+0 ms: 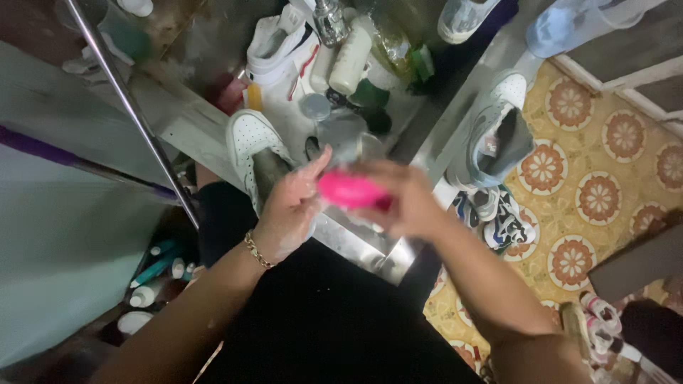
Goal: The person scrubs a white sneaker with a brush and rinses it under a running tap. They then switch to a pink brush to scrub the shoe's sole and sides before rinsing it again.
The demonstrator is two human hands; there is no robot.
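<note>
Pink object [350, 190]: bright pink, rounded and oblong – blurred, so can't tell its exact kind. Held between both hands, just above the near edge of the sink.
Right hand [402, 195]: fingers curled round the right end of the pink object, gripping it; blurred.
Left hand [293, 203]: fingers together and stretched out, tips pressed against the left end of the pink object; looks wet or soapy. Gold bracelet [257, 250] on the wrist.
Sink [356, 238]: steel, its shiny near rim right under the hands, dark clothing of the person just below that.
White shoe [252, 153]: in the sink, just left of the left hand, perforated toe up, dark inside.
Second white shoe [279, 46]: at the far side of the sink, red trim.
Bottles [350, 60]: cluster at the far side of the sink – a white one, a yellowish one, green caps, by a metal tap [329, 20].
Grey sneaker [494, 131]: on the sink's right ledge, well right of the hands.
Patterned shoes [498, 220]: black-and-white pair, on the floor below the grey sneaker, right of the sink.
Floor tiles [612, 185]: yellow w/ orange round flower motifs, right of the sink.
Metal pole [131, 107]: slants down the left of the sink.
Small bottles [156, 274]: teal and white, low down left of the sink, in shadow.
</note>
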